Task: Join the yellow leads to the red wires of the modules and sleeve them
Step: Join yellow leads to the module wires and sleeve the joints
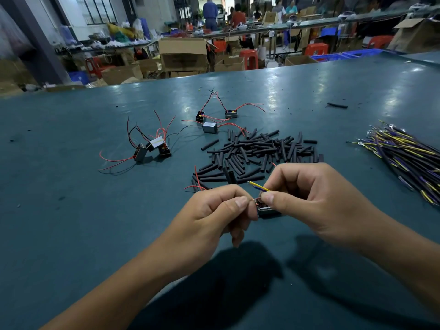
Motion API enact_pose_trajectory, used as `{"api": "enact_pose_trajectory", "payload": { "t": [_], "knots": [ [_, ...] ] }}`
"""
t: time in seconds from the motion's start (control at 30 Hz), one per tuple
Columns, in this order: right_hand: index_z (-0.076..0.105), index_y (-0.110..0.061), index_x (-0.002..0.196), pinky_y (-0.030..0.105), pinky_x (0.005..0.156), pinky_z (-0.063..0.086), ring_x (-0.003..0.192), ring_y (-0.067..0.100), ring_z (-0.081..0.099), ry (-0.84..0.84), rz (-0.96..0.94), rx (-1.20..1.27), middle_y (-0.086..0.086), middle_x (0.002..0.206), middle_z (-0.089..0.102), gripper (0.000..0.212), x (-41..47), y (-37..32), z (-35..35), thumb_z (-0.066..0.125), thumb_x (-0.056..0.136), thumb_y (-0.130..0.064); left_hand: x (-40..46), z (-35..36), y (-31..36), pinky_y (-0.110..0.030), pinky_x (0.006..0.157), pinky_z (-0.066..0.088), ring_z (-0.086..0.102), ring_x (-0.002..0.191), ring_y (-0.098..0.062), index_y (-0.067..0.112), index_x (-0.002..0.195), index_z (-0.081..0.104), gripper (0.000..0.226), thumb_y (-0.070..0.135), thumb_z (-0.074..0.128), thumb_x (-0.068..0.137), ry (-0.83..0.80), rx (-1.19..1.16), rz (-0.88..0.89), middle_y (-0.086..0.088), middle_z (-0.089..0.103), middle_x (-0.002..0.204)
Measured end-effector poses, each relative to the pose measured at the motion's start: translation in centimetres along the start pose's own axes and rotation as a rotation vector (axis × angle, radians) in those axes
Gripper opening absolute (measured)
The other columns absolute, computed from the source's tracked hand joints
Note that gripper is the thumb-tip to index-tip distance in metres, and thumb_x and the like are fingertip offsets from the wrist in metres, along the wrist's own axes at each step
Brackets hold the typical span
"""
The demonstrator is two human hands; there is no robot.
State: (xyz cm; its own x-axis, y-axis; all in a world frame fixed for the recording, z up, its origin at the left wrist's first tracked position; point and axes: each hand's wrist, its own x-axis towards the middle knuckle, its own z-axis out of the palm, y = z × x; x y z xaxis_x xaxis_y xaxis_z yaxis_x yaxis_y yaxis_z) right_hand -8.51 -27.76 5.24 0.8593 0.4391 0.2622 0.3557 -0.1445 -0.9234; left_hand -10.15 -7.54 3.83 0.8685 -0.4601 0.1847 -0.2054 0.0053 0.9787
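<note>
Above the table my left hand [220, 211] pinches a thin red wire end [252, 199] between thumb and forefinger. My right hand [316, 198] pinches a yellow lead [258, 186] whose bare tip points up and left. It also holds a small black module [266, 210] just below the pinch. The two wire ends meet between my thumbs. More red wire [197, 181] trails out past my left hand. A pile of black sleeves [257, 153] lies just beyond my hands.
Two groups of modules with red and black wires lie further back, one on the left [154, 147], one in the middle [214, 120]. A bundle of yellow and dark leads [404, 158] lies at the right. A stray sleeve [337, 105] rests far right. Boxes and people fill the background.
</note>
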Motion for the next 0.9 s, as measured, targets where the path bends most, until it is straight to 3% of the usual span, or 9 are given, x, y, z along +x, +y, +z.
{"api": "enact_pose_trajectory", "payload": {
  "t": [0.13, 0.23, 0.37, 0.53, 0.9],
  "knots": [
    [0.067, -0.016, 0.079, 0.03, 0.058, 0.045, 0.064, 0.014, 0.054, 0.003, -0.001, -0.011, 0.015, 0.071, 0.066, 0.009, -0.03, 0.07, -0.07, 0.068, 0.082, -0.025, 0.05, -0.06, 0.12, -0.012, 0.055, 0.041, 0.049, 0.056, -0.008, 0.01, 0.08, 0.064, 0.026, 0.014, 0.045, 0.098, 0.031, 0.079, 0.014, 0.008, 0.054, 0.062],
    [0.067, -0.016, 0.077, 0.016, 0.055, 0.042, 0.058, 0.005, 0.051, 0.014, -0.017, -0.007, 0.0, 0.063, 0.062, 0.008, 0.01, 0.14, -0.19, 0.068, 0.082, -0.022, 0.25, -0.16, 0.18, -0.009, 0.051, 0.037, 0.047, 0.052, -0.007, 0.011, 0.073, 0.063, 0.027, 0.013, 0.046, 0.095, 0.089, 0.134, 0.037, 0.009, 0.052, 0.056],
    [0.066, -0.016, 0.077, 0.012, 0.055, 0.041, 0.056, 0.003, 0.05, 0.018, -0.023, -0.028, -0.005, 0.061, 0.06, 0.008, 0.04, 0.14, -0.36, 0.068, 0.083, -0.022, 0.39, -0.45, -0.03, -0.02, 0.052, 0.041, 0.047, 0.055, -0.014, 0.014, 0.07, 0.067, 0.032, 0.021, 0.046, 0.092, 0.153, 0.075, -0.008, 0.001, 0.051, 0.06],
    [0.067, -0.019, 0.079, 0.023, 0.056, 0.041, 0.059, 0.009, 0.05, 0.005, -0.037, -0.095, 0.008, 0.067, 0.064, 0.008, -0.09, 0.25, -0.04, 0.068, 0.083, -0.025, 0.21, -0.12, -0.11, -0.023, 0.053, 0.044, 0.05, 0.058, -0.014, 0.013, 0.076, 0.071, 0.032, 0.023, 0.047, 0.093, 0.09, 0.059, -0.039, 0.002, 0.055, 0.064],
    [0.066, -0.022, 0.077, 0.016, 0.055, 0.041, 0.057, 0.002, 0.049, -0.002, -0.067, -0.129, -0.008, 0.063, 0.062, 0.008, -0.04, 0.42, 0.06, 0.068, 0.084, -0.025, 0.18, -0.37, -0.29, -0.02, 0.054, 0.041, 0.047, 0.054, -0.013, 0.017, 0.074, 0.067, 0.027, 0.021, 0.05, 0.095, 0.06, 0.11, -0.023, 0.007, 0.055, 0.06]
  ]
}}
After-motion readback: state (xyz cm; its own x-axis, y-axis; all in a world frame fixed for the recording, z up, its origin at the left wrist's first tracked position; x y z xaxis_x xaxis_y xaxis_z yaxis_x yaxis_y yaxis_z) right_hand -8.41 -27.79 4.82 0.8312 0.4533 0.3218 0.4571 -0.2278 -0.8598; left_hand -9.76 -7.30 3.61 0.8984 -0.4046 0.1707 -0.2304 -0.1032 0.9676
